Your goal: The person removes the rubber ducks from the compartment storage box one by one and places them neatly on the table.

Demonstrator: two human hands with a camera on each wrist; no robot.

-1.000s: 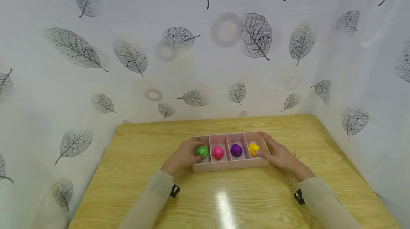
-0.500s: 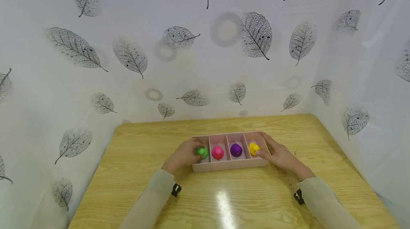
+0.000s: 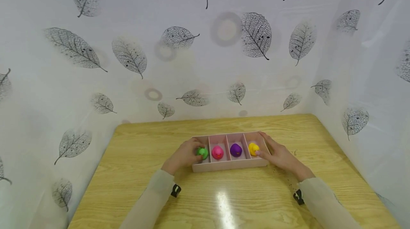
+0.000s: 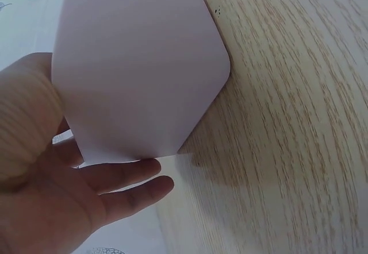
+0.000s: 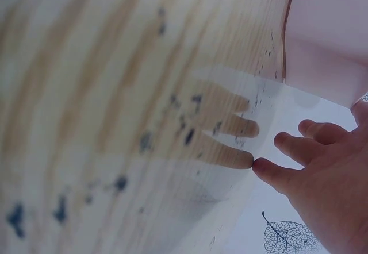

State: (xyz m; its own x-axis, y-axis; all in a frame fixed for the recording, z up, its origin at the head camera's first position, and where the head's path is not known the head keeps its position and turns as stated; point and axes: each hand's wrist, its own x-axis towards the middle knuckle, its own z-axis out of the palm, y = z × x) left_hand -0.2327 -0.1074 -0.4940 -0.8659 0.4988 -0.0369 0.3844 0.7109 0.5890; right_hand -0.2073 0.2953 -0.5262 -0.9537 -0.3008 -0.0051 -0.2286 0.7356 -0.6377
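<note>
A shallow pink box (image 3: pixel 230 166) with several compartments sits on the table. From left to right it holds a green rubber duck (image 3: pixel 204 154), a pink rubber duck (image 3: pixel 217 152), a purple rubber duck (image 3: pixel 236 150) and a yellow rubber duck (image 3: pixel 253 149). My left hand (image 3: pixel 184 155) reaches over the left end, thumb and finger pinching the green duck. In the left wrist view two outer fingers stretch below the end wall. At the right end, my right hand (image 3: pixel 282 156) holds the box, one finger at the back corner, the thumb overlapping the yellow duck.
Light wood table (image 3: pixel 144 193) reaches to a white leaf-printed sheet (image 3: pixel 205 61) behind and at both sides. Small dark specks (image 5: pixel 121 183) mark the tabletop near the right hand. A black wrist strap (image 3: pixel 175 190) shows under the left sleeve.
Both hands keep their places at the ends of the box. The green duck has turned slightly between the left hand's fingers; the other ducks stay put.
</note>
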